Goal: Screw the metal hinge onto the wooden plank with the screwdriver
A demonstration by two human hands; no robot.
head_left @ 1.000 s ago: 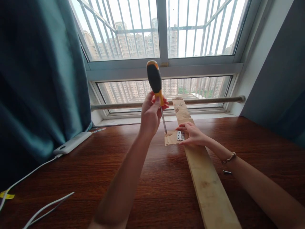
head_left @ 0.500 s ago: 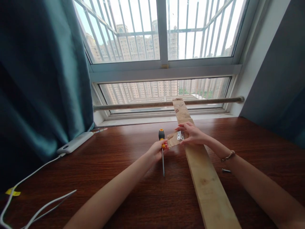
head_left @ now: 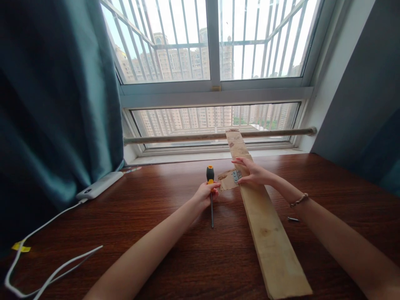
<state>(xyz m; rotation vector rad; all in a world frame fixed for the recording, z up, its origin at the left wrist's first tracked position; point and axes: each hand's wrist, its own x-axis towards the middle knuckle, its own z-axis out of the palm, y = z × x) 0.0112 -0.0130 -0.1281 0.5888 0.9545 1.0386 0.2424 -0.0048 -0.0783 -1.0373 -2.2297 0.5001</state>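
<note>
A screwdriver (head_left: pixel 210 173) with a black and yellow handle is in my left hand (head_left: pixel 206 193), its shaft pointing down toward me. The same hand's fingertips also pinch the end of a short rough wood piece (head_left: pixel 227 181). A silver hinge (head_left: pixel 236 176) with several holes lies where this piece meets a long wooden plank (head_left: pixel 267 231). My right hand (head_left: pixel 254 173) reaches over the plank from the right and holds it, thumb beside the hinge and fingers beyond it. Its palm side is hidden.
A screw (head_left: pixel 293 219) lies on the brown tabletop (head_left: pixel 175 246), right of the plank. A white power bank (head_left: pixel 100 186) with a white cable (head_left: pixel 53 221) sits at left by the dark curtain (head_left: pixel 62 104). The plank's far end reaches the rail (head_left: pixel 187 138) before the window.
My right thumb and fingers have shifted slightly, exposing more of the hinge. The plank's near end has come into view as the camera moved a little. My left hand keeps the screwdriver.
</note>
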